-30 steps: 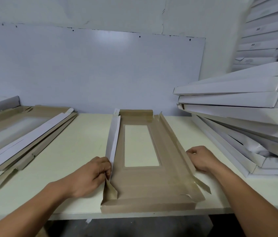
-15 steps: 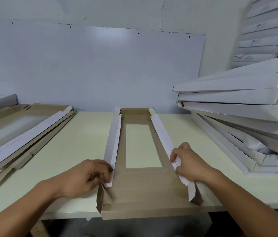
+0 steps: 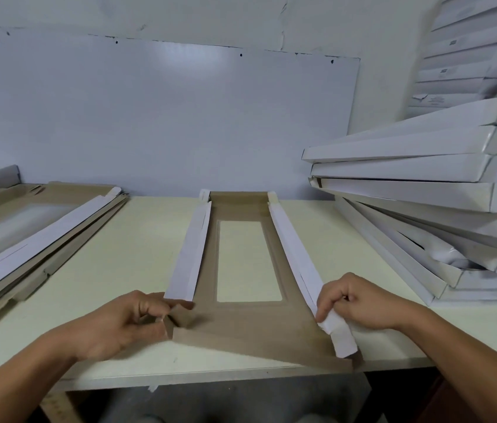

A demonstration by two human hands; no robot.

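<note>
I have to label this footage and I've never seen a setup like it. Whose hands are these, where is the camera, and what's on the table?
There is no machine here. A person works with two bare hands, and every picture comes from one wide-angle camera worn on their head, looking forward and down. That is why both forearms come in from the bottom edge.

On the pale table lies a flat brown card with a rectangular window in it and a long white flap folded along each side. The left hand pinches a folded corner of the card by the near end of the left flap. The right hand grips the near end of the right flap.

To the left lies a pile of similar cards. To the right is a leaning stack of white boxes.
</note>
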